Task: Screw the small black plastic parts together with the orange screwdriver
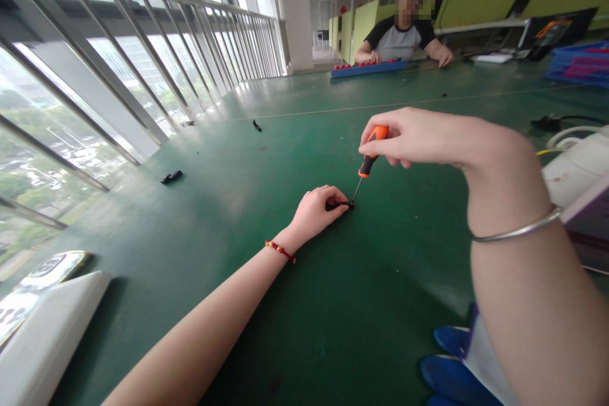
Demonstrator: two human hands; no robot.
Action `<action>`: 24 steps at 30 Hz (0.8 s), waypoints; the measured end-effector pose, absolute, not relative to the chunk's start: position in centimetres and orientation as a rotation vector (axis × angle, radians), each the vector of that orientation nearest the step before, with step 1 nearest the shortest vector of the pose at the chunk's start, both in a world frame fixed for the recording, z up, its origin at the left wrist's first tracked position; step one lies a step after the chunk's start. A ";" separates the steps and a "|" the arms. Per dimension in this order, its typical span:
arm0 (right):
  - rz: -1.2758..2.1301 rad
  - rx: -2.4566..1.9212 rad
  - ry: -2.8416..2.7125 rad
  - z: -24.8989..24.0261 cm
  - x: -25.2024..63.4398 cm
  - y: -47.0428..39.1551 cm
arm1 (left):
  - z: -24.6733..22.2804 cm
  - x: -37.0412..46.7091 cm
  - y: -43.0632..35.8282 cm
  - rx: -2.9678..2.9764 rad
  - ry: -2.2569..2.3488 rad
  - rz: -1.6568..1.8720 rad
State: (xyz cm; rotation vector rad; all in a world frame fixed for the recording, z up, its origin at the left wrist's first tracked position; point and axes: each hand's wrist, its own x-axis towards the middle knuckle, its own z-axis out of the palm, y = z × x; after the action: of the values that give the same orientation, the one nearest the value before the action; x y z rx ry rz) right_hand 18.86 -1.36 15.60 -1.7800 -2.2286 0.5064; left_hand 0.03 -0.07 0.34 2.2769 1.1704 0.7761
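My right hand [399, 136] is closed around the orange and black handle of a screwdriver [367, 165]. The screwdriver leans, its thin metal shaft pointing down to the left. Its tip meets the end of a small black part [349, 205] lying on the green table [266, 216]. My left hand [321, 208] pins that part against the tabletop, fingers wrapped over it, so most of it is hidden. Whether the tip sits in a screw is too small to tell.
Small black pieces [172, 177] lie to the left. A white box [71, 330] stands front left, blue-fingered gloves [447, 361] front right. Across the table a person [404, 32] sits behind a blue tray [366, 71]. A blue basket [578, 66] is far right; a metal railing [143, 32] borders the left.
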 end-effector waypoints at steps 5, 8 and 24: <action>0.522 -1.795 -2.270 15.6 18.7 -1.6 | 0.2 0.0 0.0 2.281 1.163 0.779; 0.469 -1.771 -2.279 15.4 18.7 -1.5 | 0.2 0.0 0.1 2.285 1.161 0.784; 0.508 -1.777 -2.232 15.5 18.5 -1.6 | 0.4 0.2 -0.1 2.274 1.172 0.770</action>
State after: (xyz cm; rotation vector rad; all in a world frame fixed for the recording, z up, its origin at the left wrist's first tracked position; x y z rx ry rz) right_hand 18.51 -1.57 15.54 -1.7773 -2.2324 0.5081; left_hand 0.18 -0.07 0.38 2.2738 1.1719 0.7702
